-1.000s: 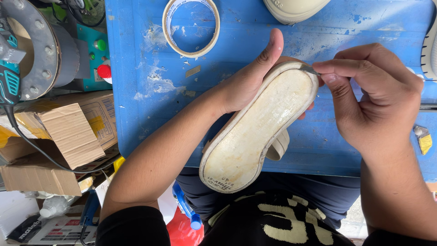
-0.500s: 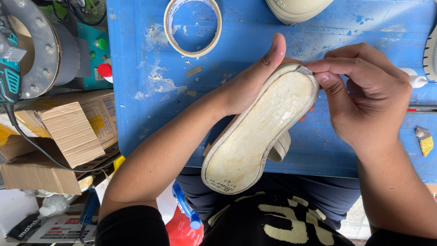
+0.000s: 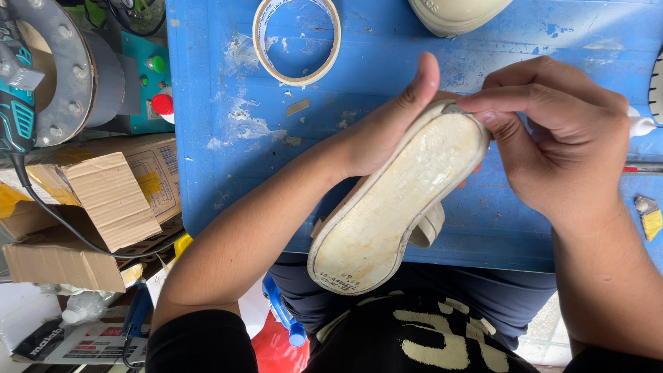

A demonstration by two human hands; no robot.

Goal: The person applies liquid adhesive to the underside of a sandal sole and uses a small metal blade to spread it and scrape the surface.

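Since the earlier frames the right hand (image 3: 552, 145) has slid a little further along the toe rim of the shoe (image 3: 397, 200), and the shoe has tipped slightly more upright in the view; the left hand (image 3: 383, 131) has kept its place.

The right hand's grip is drawn together: forefinger and thumb pinch the pale edge band at the toe end of the sole, the other fingers curled in behind and resting against the shoe's far side. The left hand's grip is clamped on the shoe from the left, its thumb stretched up along the rim beside the toe and its palm and fingers wrapped under the upper, mostly hidden. The shoe is a cream low shoe held sole-up above the near edge of the blue bench (image 3: 228, 179), toe toward the far right, heel toward the person's lap. Its sole is yellowed and smeared.

Further out on the bench, a roll of masking tape (image 3: 297, 41) lies flat to the far left of the hands, and another cream shoe (image 3: 459, 14) sits at the far edge. A small yellow-tipped scraper (image 3: 648, 215) lies at the right. Off the bench to the left stand cardboard boxes (image 3: 90, 200) and a grey metal drum (image 3: 69, 69).
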